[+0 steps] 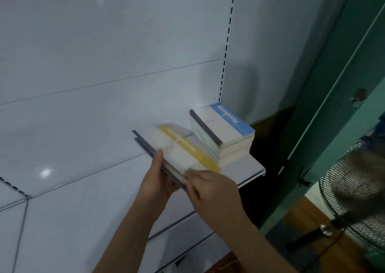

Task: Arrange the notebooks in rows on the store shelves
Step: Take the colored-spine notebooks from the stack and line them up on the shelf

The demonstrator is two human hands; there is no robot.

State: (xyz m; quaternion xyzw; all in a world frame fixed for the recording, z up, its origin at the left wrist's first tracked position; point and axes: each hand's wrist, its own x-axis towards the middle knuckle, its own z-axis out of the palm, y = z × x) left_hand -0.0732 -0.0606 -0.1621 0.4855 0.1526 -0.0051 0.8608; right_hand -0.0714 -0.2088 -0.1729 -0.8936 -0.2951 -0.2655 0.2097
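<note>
A small bundle of notebooks, the top one with a yellow band (181, 151) and dark spines, hangs just above the white shelf (248, 166), blurred by motion. My left hand (158, 176) grips its near-left edge, thumb on the cover. My right hand (210, 186) holds the near-right corner with curled fingers. Just to the right, a stack of notebooks topped by one with a blue band (225, 127) lies against the shelf's right end, near the back panel.
White back panels and a slotted upright (226, 50) rise behind the shelf. Lower shelves (183, 227) run beneath my arms. A green cabinet door (325, 98) stands to the right, and a black wire-cage fan (354, 197) on a wooden floor.
</note>
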